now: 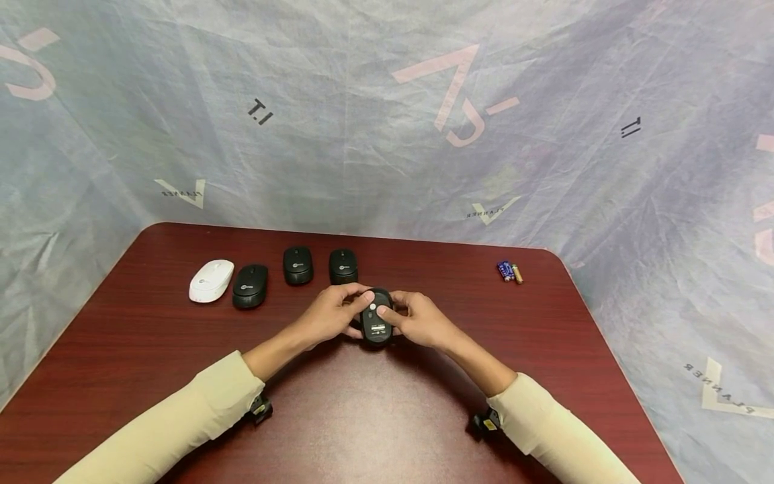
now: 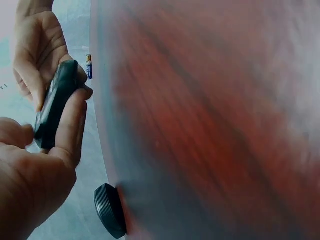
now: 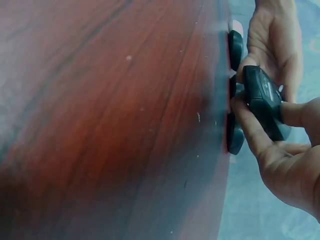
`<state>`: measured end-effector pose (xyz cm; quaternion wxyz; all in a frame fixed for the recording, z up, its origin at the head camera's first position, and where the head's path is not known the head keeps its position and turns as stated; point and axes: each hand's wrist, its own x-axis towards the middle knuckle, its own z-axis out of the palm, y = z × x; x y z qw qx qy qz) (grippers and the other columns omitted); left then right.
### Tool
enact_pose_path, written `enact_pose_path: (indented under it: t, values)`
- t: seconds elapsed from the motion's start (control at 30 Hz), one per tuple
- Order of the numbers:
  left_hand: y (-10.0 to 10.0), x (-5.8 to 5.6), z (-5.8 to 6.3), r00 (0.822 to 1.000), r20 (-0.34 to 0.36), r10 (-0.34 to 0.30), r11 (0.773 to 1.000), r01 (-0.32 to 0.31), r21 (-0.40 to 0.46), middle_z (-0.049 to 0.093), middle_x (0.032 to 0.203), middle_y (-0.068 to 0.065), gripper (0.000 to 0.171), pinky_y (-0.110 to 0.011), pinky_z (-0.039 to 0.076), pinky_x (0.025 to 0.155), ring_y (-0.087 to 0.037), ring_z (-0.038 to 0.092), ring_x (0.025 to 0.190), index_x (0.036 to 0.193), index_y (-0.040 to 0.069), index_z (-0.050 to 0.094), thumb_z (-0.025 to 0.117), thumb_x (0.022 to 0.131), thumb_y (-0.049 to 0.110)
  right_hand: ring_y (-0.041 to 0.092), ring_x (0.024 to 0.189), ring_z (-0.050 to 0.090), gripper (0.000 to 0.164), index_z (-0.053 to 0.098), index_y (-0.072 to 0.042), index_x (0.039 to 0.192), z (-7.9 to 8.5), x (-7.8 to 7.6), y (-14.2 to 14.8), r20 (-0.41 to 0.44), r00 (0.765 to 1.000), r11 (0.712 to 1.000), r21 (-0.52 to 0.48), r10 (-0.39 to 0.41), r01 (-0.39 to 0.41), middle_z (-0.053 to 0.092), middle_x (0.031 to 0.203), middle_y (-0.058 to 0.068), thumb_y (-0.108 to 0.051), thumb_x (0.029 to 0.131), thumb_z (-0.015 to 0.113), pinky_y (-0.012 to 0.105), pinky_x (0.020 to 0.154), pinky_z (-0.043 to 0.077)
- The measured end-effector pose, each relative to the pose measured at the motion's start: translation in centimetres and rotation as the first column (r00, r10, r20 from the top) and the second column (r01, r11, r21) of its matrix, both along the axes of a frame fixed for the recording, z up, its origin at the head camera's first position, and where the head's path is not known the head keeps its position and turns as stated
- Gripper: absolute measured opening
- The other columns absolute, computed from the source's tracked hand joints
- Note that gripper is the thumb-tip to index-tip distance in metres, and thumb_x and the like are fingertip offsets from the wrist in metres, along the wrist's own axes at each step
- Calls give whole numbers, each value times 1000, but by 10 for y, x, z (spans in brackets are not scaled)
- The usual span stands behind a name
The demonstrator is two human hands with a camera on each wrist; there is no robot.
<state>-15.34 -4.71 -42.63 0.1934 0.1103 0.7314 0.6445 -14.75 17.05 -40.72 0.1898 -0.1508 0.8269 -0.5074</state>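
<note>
Both hands hold a black computer mouse (image 1: 377,323) above the table, its underside with a pale label turned up. My left hand (image 1: 329,312) grips its left side, thumb on the underside near the top end. From the other side my right hand (image 1: 423,321) grips it, thumb pressed close to a small white round spot on the underside. In the left wrist view the mouse (image 2: 57,104) shows edge-on between the fingers of both hands. The right wrist view shows the mouse (image 3: 262,102) tilted, with fingers beneath it.
On the dark red table (image 1: 375,417), a white mouse (image 1: 211,281) and black mice (image 1: 250,286), (image 1: 297,265), (image 1: 343,266) stand in a loose row at the back left. Blue batteries (image 1: 505,271) and a gold-coloured battery (image 1: 517,273) lie at the back right. A printed cloth (image 1: 338,168) hangs behind.
</note>
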Motion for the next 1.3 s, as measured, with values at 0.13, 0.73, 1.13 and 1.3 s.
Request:
enact_pose_path:
  t: [0.13,0.73,1.13,1.3]
  values:
    - [0,-1,0,998,-52,-22,999,20,-43,69,114,-18,36,-41,69,67,-24,77,86,133,8,65,64,106,31,19,96,76,41,59,-4,142,-1,3,0,-35,999,1000,0,-14,14,72,122,16,-21,105,63,35,76,69]
    - [-1,0,4,996,-65,-69,996,73,61,71,114,-20,47,-46,69,72,-22,75,94,141,12,60,75,98,23,23,98,76,33,61,-16,135,4,1,3,-39,993,987,-124,-108,103,74,119,17,-23,103,67,38,74,70]
    - [-6,1,-1,997,-64,-48,998,50,32,71,112,-19,47,-48,68,64,-22,75,84,131,8,65,84,89,15,20,92,72,23,76,-27,115,6,-6,5,-298,932,978,-90,-205,186,77,101,-4,-25,93,81,41,86,63]
    - [-7,5,-2,997,-54,-49,998,51,32,73,113,-19,48,-48,68,63,-21,75,85,132,9,65,84,89,16,22,83,72,25,76,-21,118,8,-8,7,-267,932,962,-190,-245,198,75,97,8,-19,93,80,39,74,67]
